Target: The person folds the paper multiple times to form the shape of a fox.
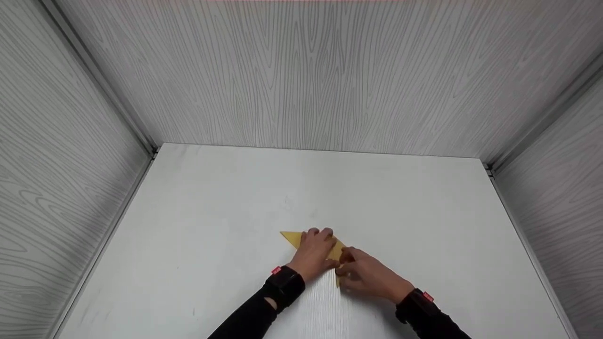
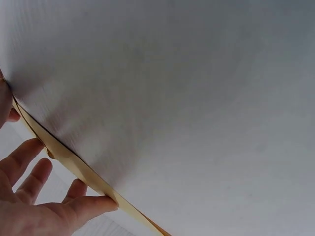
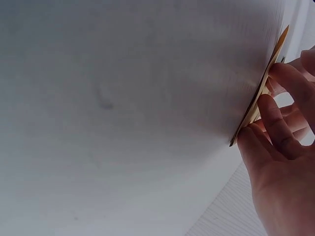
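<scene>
A folded piece of yellow paper (image 1: 290, 237) lies near the front middle of the white table (image 1: 226, 188), one pointed corner out to the left and another toward the person. Across its middle, the left hand (image 1: 314, 252) presses with spread fingertips; the left wrist view shows them along the paper's thin edge (image 2: 88, 174). At its right side the right hand (image 1: 370, 275) pinches the paper with bent fingers, partly hiding it. The right wrist view has several fingertips against the paper (image 3: 258, 96). Both hands are close together, the left thumb near the right fingers.
Grey wood-grain panels stand at the back (image 1: 301, 75), on the left (image 1: 56, 165) and on the right (image 1: 560, 165) of the table. Black wrist bands and dark sleeves (image 1: 249, 313) cover both forearms.
</scene>
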Action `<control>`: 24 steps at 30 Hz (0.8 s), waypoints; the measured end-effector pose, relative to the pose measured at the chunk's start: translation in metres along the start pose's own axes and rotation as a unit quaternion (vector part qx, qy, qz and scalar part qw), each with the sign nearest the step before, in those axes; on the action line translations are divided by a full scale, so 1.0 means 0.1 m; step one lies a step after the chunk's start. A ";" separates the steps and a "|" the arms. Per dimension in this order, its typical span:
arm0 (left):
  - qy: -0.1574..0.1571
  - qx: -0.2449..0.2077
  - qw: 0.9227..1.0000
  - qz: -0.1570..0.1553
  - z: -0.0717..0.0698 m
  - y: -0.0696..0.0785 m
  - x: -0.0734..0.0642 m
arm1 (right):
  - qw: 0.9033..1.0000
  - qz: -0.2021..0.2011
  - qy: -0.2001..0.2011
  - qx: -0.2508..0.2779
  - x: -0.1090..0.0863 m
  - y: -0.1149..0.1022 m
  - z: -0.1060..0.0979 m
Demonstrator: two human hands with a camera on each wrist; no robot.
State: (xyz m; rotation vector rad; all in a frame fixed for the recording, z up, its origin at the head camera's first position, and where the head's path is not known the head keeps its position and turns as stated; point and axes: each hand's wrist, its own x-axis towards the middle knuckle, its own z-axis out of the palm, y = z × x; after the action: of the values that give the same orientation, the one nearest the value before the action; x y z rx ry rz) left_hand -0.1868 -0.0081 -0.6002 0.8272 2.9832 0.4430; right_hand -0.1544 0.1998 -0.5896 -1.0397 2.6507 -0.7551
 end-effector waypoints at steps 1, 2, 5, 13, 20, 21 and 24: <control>0.000 0.005 1.000 0.002 0.00 0.00 0.00 | 1.000 -0.002 0.001 0.001 0.00 0.00 0.00; -0.002 0.011 1.000 0.003 0.00 0.00 -0.01 | 1.000 -0.002 0.002 0.001 0.00 0.00 0.00; -0.005 0.016 1.000 0.009 -0.01 -0.02 -0.03 | 1.000 -0.002 0.004 -0.001 0.01 0.00 0.00; -0.024 0.013 0.999 0.018 -0.04 -0.06 -0.06 | 1.000 0.005 -0.010 -0.006 0.03 0.01 -0.03; -0.012 0.034 0.999 0.022 -0.03 -0.06 -0.07 | 0.999 -0.020 0.005 0.025 0.10 0.05 -0.10; -0.011 0.035 0.999 0.022 -0.02 -0.06 -0.07 | 0.999 -0.011 0.019 0.032 0.11 0.06 -0.11; -0.015 0.031 0.999 0.018 -0.02 -0.06 -0.07 | 0.995 0.047 0.077 0.050 0.19 0.09 -0.11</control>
State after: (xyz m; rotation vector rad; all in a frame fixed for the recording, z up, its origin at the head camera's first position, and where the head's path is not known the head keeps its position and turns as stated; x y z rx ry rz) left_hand -0.1834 -0.0168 -0.6004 0.8842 2.9735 0.3372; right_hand -0.1774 0.1970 -0.5847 -0.8563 2.7342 -0.9707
